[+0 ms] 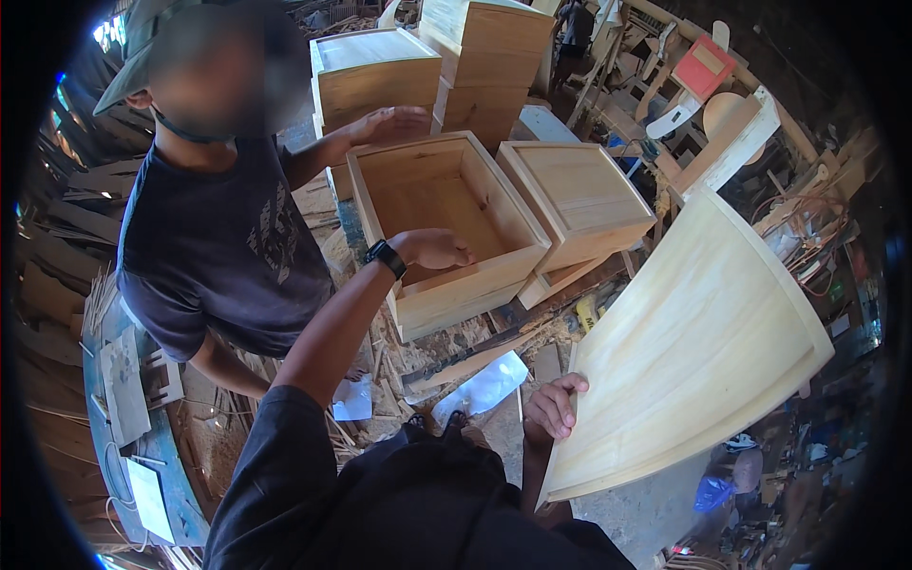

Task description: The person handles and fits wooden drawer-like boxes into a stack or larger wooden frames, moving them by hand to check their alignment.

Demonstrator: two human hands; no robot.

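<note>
My left hand, with a dark watch on its wrist, reaches over the near left wall of an open wooden box. Its fingers are loosely bent and hold nothing that I can see. On the right, my right hand grips the left edge of a large pale wooden panel with a raised rim. The panel is tilted up beside me, apart from the box. A co-worker's hand is stretched out above the box's far left corner.
A co-worker in a dark shirt stands at the left. Beside the open box is a lidded wooden box, with stacked boxes behind. White sheets and wood scraps lie near my feet. A blue table stands at the lower left.
</note>
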